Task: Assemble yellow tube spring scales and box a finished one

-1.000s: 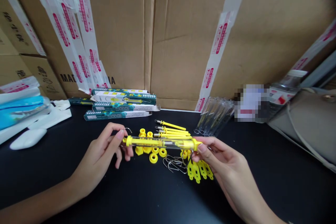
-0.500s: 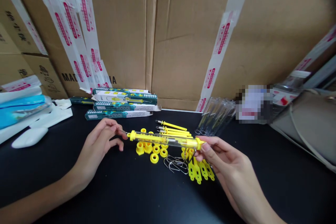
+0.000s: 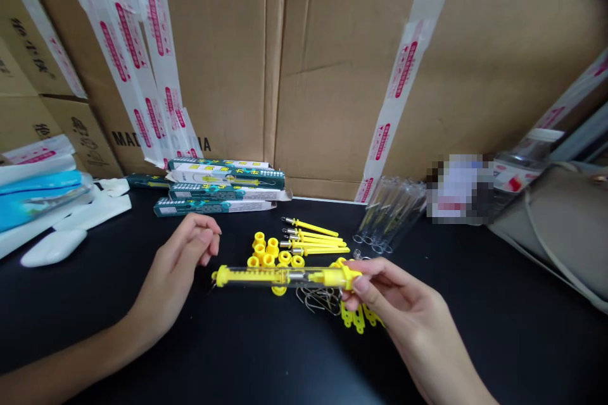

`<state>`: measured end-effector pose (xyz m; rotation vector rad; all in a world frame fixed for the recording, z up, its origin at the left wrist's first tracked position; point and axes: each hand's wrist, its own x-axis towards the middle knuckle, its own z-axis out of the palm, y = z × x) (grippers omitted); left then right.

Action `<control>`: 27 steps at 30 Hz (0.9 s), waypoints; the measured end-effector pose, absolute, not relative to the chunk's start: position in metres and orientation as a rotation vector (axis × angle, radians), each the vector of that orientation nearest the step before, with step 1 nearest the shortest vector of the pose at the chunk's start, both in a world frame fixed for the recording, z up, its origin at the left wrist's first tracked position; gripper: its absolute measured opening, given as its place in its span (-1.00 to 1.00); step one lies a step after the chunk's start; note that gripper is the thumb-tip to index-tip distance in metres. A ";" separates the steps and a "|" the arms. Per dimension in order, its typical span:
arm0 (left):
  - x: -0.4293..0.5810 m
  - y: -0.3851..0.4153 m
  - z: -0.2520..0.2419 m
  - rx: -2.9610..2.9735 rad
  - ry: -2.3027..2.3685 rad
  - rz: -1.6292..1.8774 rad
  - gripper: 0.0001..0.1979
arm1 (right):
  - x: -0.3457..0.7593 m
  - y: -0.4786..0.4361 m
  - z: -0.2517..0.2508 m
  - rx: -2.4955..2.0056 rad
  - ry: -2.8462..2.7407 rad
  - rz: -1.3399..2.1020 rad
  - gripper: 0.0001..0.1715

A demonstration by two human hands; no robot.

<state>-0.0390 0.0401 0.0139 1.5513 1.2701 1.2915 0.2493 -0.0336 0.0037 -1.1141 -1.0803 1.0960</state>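
Note:
My right hand (image 3: 394,304) pinches the right end of a clear tube with yellow end caps and a yellow insert (image 3: 280,276), holding it level just above the black table (image 3: 247,354). My left hand (image 3: 183,259) hovers to the left of the tube, fingers loosely curled and apart, holding nothing. Under and behind the tube lie yellow caps (image 3: 270,250), yellow rods with metal tips (image 3: 316,237), wire hooks (image 3: 318,299) and flat yellow pieces (image 3: 356,317).
Stacked green-and-white boxes (image 3: 223,190) lie at the back centre. Clear tubes (image 3: 392,212) lean at the back right. White and blue packets (image 3: 42,196) sit at the left, a beige bag (image 3: 555,228) at the right. Taped cardboard cartons (image 3: 332,63) wall the back.
My left hand has let go of the tube's left end and drawn back. My right hand has lowered the tube toward me, so it now hangs in front of the caps.

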 end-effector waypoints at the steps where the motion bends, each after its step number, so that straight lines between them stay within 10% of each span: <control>1: -0.040 0.037 0.014 1.642 1.280 1.316 -0.83 | 0.249 -0.035 0.003 -1.124 -1.097 1.108 -0.72; 9: -0.028 0.008 0.011 3.174 0.825 1.202 -0.34 | 0.238 -0.050 0.006 -1.057 -1.237 1.072 -0.92; 27: -0.022 0.003 0.019 3.094 0.868 1.041 -0.60 | 0.241 -0.046 0.005 -1.003 -1.772 0.505 -0.86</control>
